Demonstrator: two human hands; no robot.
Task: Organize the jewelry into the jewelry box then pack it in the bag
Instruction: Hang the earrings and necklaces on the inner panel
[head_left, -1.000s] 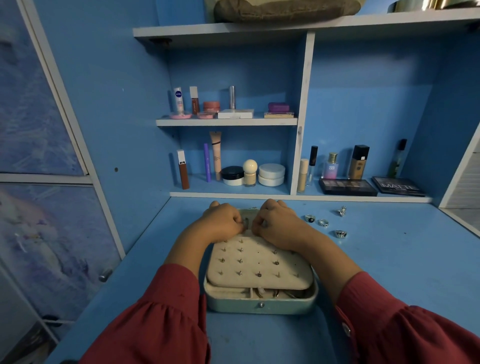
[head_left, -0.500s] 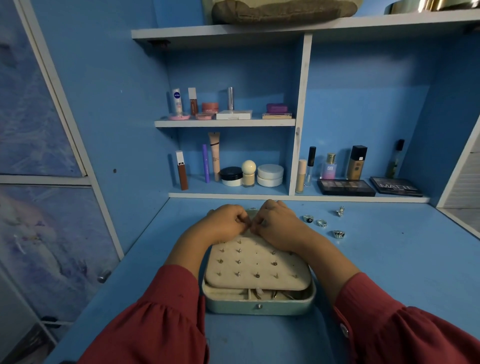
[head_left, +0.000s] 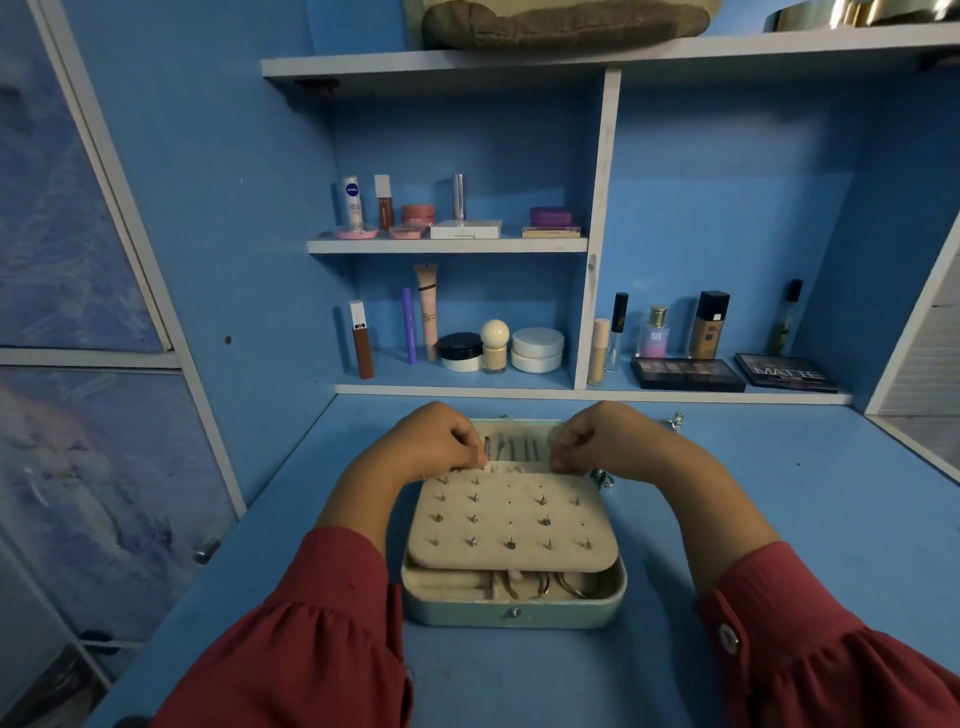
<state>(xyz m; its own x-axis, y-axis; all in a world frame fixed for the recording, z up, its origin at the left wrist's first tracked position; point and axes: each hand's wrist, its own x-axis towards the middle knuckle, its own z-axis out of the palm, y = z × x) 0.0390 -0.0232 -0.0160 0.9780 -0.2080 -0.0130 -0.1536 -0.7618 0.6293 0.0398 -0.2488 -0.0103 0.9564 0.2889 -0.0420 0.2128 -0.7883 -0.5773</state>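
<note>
At the far edge of the cream earring panel (head_left: 511, 519), left hand (head_left: 434, 441) and right hand (head_left: 602, 439) had moved apart from their earlier knuckle-to-knuckle position; fingers of both curled, pinching at the panel's back corners, exact contact unclear. Gap between them now exposed a row of hooks in the lid (head_left: 514, 447). Panel lay over the pale green jewelry box (head_left: 514, 613) on the blue desk (head_left: 779, 519). One ring (head_left: 601, 477) showed just beside the right wrist; another small piece (head_left: 677, 419) sat farther back.
</note>
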